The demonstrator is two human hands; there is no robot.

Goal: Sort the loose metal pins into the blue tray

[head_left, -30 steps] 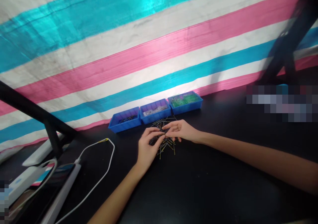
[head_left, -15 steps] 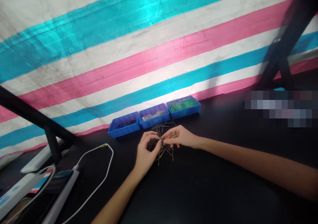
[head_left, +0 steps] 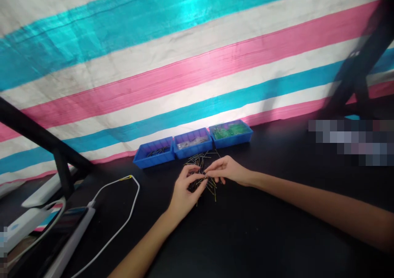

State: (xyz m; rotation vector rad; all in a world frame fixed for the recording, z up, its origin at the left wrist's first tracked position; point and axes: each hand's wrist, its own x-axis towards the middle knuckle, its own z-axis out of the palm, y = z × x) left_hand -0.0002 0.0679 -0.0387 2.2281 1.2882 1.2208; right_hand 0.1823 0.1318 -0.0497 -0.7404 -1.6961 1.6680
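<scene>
A loose pile of thin metal pins (head_left: 201, 163) lies on the black table (head_left: 261, 228) in front of three blue trays. My left hand (head_left: 184, 191) rests on the near side of the pile, thumb and fingers pinched around a few pins. My right hand (head_left: 226, 170) comes in from the right, its fingertips meeting the left hand's over the pile and pinching a pin. The left tray (head_left: 154, 151) holds dark pins, the middle tray (head_left: 192, 142) pale parts, the right tray (head_left: 230, 132) green parts.
A striped pink, cyan and white tarp (head_left: 184, 64) hangs behind the trays. A white cable (head_left: 123, 212) loops at the left toward a power strip (head_left: 70, 245). Black frame bars stand at the left (head_left: 61, 167) and upper right (head_left: 357, 72).
Both hands stay at the pile, fingertips shifting slightly as they work the pins. The view has drifted a little; the trays have not moved.
</scene>
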